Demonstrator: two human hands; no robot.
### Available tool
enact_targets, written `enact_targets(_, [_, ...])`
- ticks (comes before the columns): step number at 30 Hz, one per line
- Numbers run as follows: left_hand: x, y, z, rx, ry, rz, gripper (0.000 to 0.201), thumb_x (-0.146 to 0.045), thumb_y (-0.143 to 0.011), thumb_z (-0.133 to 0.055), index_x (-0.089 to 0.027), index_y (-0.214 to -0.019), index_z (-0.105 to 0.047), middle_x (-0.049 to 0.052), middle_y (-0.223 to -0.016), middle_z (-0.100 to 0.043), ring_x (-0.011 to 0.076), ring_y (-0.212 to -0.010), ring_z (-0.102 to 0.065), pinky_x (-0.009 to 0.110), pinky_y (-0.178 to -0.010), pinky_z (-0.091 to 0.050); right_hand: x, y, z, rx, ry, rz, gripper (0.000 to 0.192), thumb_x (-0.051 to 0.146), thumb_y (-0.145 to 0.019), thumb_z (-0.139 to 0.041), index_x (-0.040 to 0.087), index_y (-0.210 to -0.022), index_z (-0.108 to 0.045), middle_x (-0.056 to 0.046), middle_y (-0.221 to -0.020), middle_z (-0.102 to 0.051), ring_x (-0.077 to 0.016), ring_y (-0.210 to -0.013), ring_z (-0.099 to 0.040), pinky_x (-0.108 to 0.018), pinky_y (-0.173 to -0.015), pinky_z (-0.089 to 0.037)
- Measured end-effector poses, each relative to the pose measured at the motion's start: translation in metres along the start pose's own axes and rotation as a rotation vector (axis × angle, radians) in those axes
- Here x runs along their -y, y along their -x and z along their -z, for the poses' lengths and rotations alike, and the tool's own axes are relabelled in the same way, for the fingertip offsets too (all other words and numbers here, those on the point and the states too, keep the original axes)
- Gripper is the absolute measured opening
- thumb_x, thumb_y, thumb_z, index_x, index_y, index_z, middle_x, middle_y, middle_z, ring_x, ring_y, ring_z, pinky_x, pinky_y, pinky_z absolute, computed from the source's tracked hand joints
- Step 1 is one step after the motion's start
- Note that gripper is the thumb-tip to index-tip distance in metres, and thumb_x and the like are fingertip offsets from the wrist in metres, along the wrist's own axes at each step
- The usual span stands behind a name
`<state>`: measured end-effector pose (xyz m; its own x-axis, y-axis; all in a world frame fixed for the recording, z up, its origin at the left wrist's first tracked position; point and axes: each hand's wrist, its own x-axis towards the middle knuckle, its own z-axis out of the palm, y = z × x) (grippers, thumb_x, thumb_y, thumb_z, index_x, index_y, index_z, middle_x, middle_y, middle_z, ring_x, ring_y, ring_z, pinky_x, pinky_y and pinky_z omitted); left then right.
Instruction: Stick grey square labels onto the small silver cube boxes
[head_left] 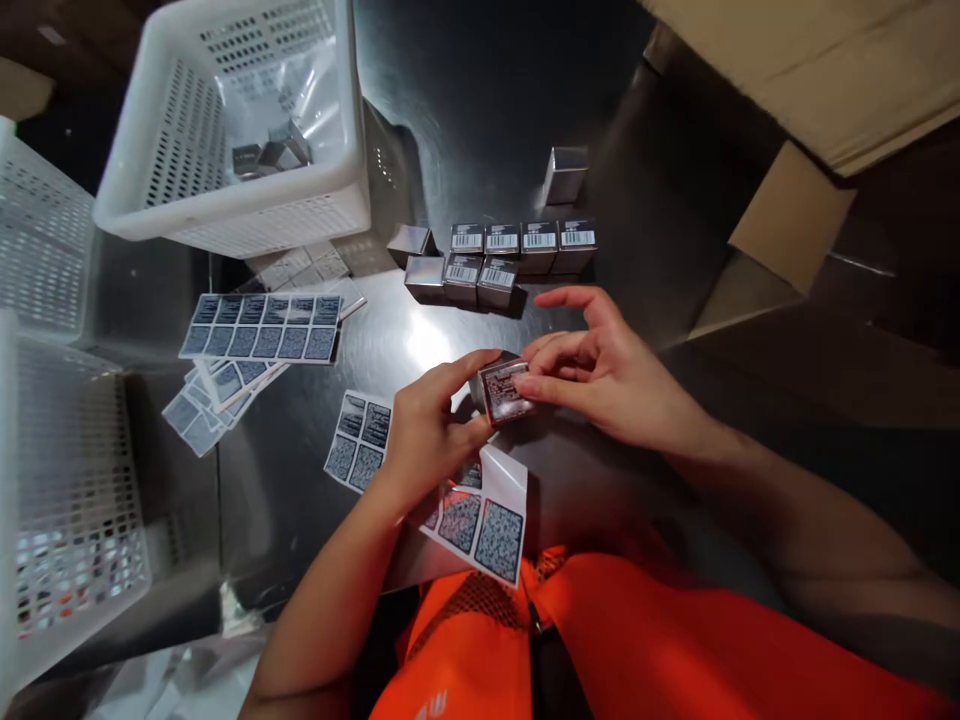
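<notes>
a dark, shiny bench [495, 90] carries a white perforated basket [240, 215] at the far left with a few small boxes inside. sheets of grey printed labels [259, 327] lie fanned out left of the hands, and one label sheet [480, 520] sits just under the wrists. a cluster of barcoded boxes [499, 262] stands beyond the hands. the left hand [427, 425] and right hand [607, 375] meet at mid-bench, fingers of both closed around one small labelled box [506, 392], held just above the bench
</notes>
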<state>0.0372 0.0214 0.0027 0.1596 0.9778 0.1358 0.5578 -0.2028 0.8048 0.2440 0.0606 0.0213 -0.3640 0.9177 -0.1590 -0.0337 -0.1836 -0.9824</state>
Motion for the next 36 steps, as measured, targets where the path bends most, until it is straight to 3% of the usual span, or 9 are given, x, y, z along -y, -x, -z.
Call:
enact_targets(14, [0.001, 0.000, -0.001, -0.008, -0.045, -0.001, 0.050, -0.020, -0.077, -0.080, -0.029, -0.125, -0.070, 0.000, -0.105, -0.077, 0.0121, -0.073, -0.066, 0.020, -0.056, -0.047, -0.004, -0.002, 0.001, -0.015, 0.048, 0.015, 0.069, 0.036, -0.072, -0.087, 0.026, -0.124, -0.041, 0.004, -0.076, -0.068, -0.0195, -0.083, -0.072, -0.035, -0.079, -0.062])
enact_targets(20, [0.000, 0.000, -0.002, -0.020, -0.048, -0.010, 0.054, -0.014, -0.074, -0.081, -0.029, -0.124, -0.070, -0.001, -0.104, -0.076, 0.0112, -0.072, -0.065, 0.020, -0.059, -0.049, -0.002, -0.001, -0.001, -0.033, 0.088, 0.017, 0.067, 0.034, -0.072, -0.086, 0.026, -0.122, -0.042, 0.005, -0.073, -0.068, -0.0200, -0.082, -0.072, -0.035, -0.078, -0.061])
enact_targets(24, [0.001, 0.001, -0.004, -0.014, -0.048, -0.015, 0.057, -0.013, -0.072, -0.081, -0.029, -0.125, -0.069, -0.001, -0.104, -0.076, 0.0107, -0.071, -0.065, 0.020, -0.062, -0.051, -0.005, 0.000, -0.005, -0.106, 0.178, 0.050, 0.068, 0.035, -0.073, -0.086, 0.027, -0.124, -0.042, 0.006, -0.069, -0.065, -0.0220, -0.086, -0.073, -0.036, -0.076, -0.061])
enact_targets(27, [0.001, 0.002, -0.004, -0.026, -0.081, 0.002, 0.057, -0.014, -0.072, -0.081, -0.031, -0.125, -0.070, -0.003, -0.103, -0.075, 0.0082, -0.063, -0.060, 0.020, -0.058, -0.048, -0.008, 0.000, -0.004, -0.228, 0.344, 0.133, 0.069, 0.035, -0.070, -0.090, 0.028, -0.124, -0.047, 0.009, -0.062, -0.055, -0.0222, -0.077, -0.070, -0.035, -0.070, -0.059])
enact_targets(30, [0.003, -0.001, 0.001, -0.176, -0.169, 0.064, 0.052, -0.022, -0.073, -0.081, -0.029, -0.123, -0.069, -0.003, -0.103, -0.073, 0.0059, -0.053, -0.053, 0.020, -0.051, -0.044, -0.010, 0.001, -0.001, -0.351, 0.502, 0.286, 0.067, 0.039, -0.063, -0.095, 0.028, -0.116, -0.055, 0.005, -0.074, -0.056, -0.0188, -0.072, -0.065, -0.035, -0.070, -0.059])
enact_targets(32, [0.006, -0.004, 0.006, -0.338, -0.253, 0.104, 0.051, -0.029, -0.074, -0.081, -0.027, -0.124, -0.068, -0.003, -0.102, -0.072, 0.0062, -0.053, -0.053, 0.021, -0.051, -0.043, -0.011, 0.005, -0.004, -0.270, 0.496, 0.360, 0.062, 0.043, -0.065, -0.094, 0.027, -0.112, -0.058, 0.001, -0.088, -0.061, -0.0178, -0.078, -0.065, -0.033, -0.071, -0.059])
enact_targets(36, [0.016, -0.011, 0.018, -0.540, -0.368, 0.104, 0.056, -0.034, -0.073, -0.081, -0.023, -0.126, -0.065, 0.001, -0.107, -0.072, 0.0131, -0.075, -0.064, 0.022, -0.057, -0.045, -0.018, 0.012, -0.018, 0.095, 0.493, 0.361, 0.048, 0.043, -0.071, -0.090, 0.023, -0.105, -0.064, -0.002, -0.096, -0.066, -0.0160, -0.080, -0.068, -0.028, -0.071, -0.060])
